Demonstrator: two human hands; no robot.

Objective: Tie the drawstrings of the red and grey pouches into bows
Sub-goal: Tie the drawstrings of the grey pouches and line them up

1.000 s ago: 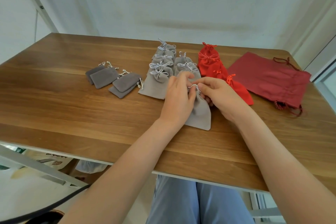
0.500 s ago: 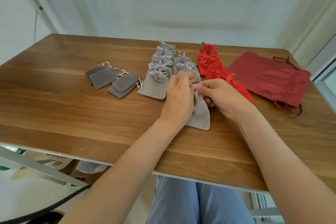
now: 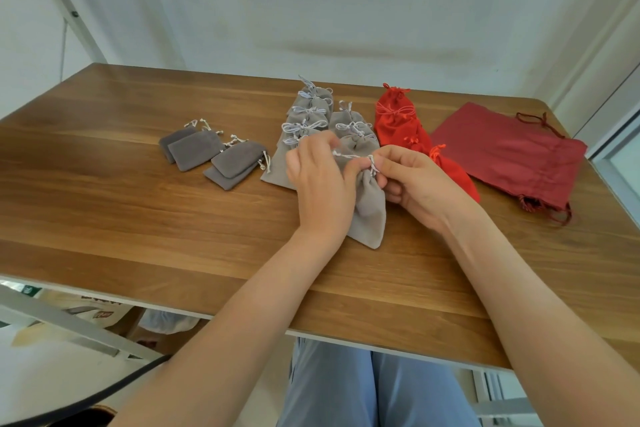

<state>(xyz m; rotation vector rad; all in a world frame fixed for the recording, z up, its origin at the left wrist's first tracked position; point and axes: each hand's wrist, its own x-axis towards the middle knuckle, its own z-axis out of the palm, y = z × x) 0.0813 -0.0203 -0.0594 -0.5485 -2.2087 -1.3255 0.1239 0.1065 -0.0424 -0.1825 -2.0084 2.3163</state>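
The soft, light grey pouch (image 3: 370, 211) is lying mid-bench (image 3: 138, 218), nearer its front edge. The left grip (image 3: 322, 184) and right grip (image 3: 415, 184) are each pinching its thin, probably slippery drawstring (image 3: 349, 155) at the neck, the best hold.

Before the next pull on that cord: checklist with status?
1. The left hand pinches the cord: ok.
2. The right hand pinches the cord at the neck of the grey pouch: ok.
3. The grey pouch lies on the table: ok.
4. Bow loops formed: cannot tell, fingers hide them.
5. The dark grey pouches lie off to the left, apart from both hands: ok.
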